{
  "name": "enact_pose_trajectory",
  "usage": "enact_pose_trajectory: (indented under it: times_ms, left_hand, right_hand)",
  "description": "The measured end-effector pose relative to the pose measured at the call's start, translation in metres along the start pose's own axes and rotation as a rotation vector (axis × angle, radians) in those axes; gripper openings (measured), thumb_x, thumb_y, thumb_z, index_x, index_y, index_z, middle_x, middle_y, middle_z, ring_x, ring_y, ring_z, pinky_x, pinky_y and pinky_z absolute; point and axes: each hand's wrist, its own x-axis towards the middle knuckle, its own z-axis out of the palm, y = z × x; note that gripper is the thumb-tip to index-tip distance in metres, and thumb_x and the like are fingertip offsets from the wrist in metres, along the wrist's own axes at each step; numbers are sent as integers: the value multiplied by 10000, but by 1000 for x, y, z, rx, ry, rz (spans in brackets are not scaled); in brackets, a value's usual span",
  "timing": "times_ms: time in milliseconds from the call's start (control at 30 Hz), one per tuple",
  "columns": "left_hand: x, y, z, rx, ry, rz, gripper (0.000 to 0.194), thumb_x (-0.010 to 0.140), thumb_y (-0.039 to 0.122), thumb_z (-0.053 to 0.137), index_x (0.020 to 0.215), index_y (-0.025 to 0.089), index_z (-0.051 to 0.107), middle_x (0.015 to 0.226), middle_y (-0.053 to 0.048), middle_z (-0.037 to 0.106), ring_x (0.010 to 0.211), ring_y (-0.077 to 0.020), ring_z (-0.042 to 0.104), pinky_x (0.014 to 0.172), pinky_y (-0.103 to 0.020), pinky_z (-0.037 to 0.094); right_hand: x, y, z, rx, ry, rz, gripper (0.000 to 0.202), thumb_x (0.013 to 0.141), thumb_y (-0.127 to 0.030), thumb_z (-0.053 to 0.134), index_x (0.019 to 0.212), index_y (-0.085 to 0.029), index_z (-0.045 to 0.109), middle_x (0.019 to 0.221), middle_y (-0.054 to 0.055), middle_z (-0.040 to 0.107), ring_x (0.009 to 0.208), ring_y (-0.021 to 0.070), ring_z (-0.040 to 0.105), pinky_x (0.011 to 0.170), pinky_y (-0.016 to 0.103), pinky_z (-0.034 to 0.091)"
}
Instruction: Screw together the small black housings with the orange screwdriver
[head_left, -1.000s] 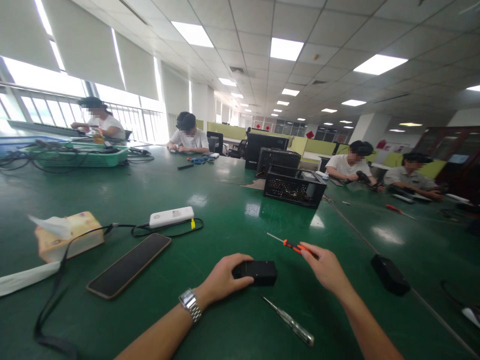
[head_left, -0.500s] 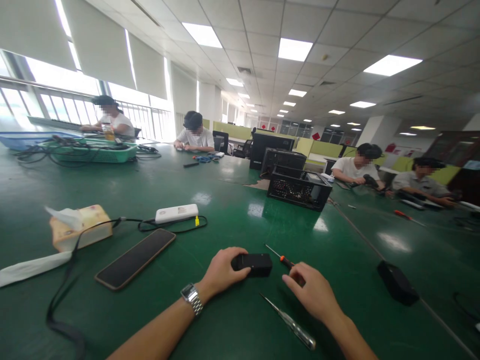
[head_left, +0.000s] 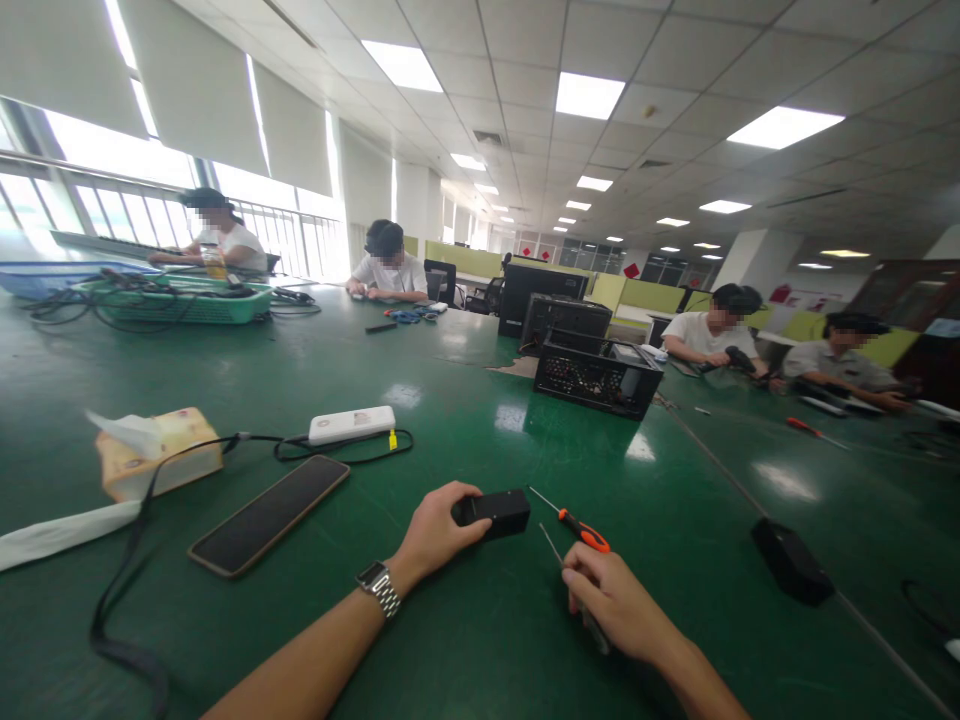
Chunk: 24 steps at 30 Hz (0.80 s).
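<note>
My left hand [head_left: 442, 522], with a metal-band watch on its wrist, is closed around one end of a black rectangular box [head_left: 504, 513] at the middle of the table. My right hand [head_left: 611, 600] has its fingers wrapped round a slim screwdriver [head_left: 552, 543]; the thin shaft points up and left toward the box, and the handle is partly hidden under the palm. Just beyond my right hand, an orange-and-black screwdriver [head_left: 583, 530] lies on the green table, its tip near the box but apart from it.
A phone [head_left: 270, 514], a white device [head_left: 351, 425] with a black cable and a tissue pack [head_left: 159, 455] lie at left. Another black box [head_left: 791, 560] sits at right. An open computer case [head_left: 596, 378] stands farther back. Several people sit around the table; a green basket [head_left: 176, 305] holds cables.
My right hand has moved down from beside the orange-and-black screwdriver and picked up the slim one. My left hand has shifted the black box slightly left and tilted it.
</note>
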Motion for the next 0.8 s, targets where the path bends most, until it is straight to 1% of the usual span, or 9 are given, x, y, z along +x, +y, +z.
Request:
enact_pose_trajectory:
  times_ms: [67, 167, 300, 433, 567, 800]
  left_hand:
    - [0, 1, -1, 0, 0, 8, 301, 727, 343, 701, 989, 196, 671, 968, -47, 701, 882, -234, 636, 796, -334, 490]
    - [0, 1, 0, 8, 18, 24, 292, 720, 325, 708, 978, 194, 668, 959, -42, 698, 878, -228, 634, 800, -331, 484]
    - [-1, -3, 1, 16, 36, 29, 282, 717, 334, 710, 962, 201, 670, 956, -34, 700, 872, -223, 637, 777, -316, 480]
    - [-1, -3, 1, 17, 26, 37, 282, 714, 345, 716, 953, 203, 669, 936, -28, 699, 857, -217, 638, 760, -302, 478]
    - [-1, 1, -1, 21, 1, 45, 279, 709, 339, 719, 946, 199, 672, 928, -30, 698, 848, -215, 637, 766, -305, 476]
    - [-3, 3, -2, 18, -13, 55, 282, 709, 348, 722, 941, 196, 670, 922, -31, 689, 847, -216, 630, 766, -308, 472]
  right_hand:
    - [1, 0, 2, 93, 1, -19, 237, 939, -368, 386, 833, -214, 532, 646, -45, 534, 536, 113, 508, 527, 223, 373]
    - [2, 0, 3, 31, 65, -75, 212, 918, -363, 456, 869, -220, 605, 673, -42, 512, 587, 117, 478, 562, 231, 358]
    - [5, 2, 2, 18, 147, -30, 199, 859, -335, 546, 947, -207, 670, 726, -24, 559, 597, 123, 484, 560, 241, 351]
    - [7, 6, 2, 20, 235, -19, 251, 850, -347, 545, 983, -194, 692, 783, -3, 621, 614, 136, 520, 573, 250, 375]
    - [8, 8, 2, -55, 296, -47, 260, 859, -349, 535, 981, -199, 709, 847, 19, 662, 674, 160, 567, 623, 267, 403]
    - [4, 6, -2, -204, 353, -95, 283, 897, -359, 494, 1015, -215, 708, 857, 40, 652, 717, 176, 595, 654, 279, 442]
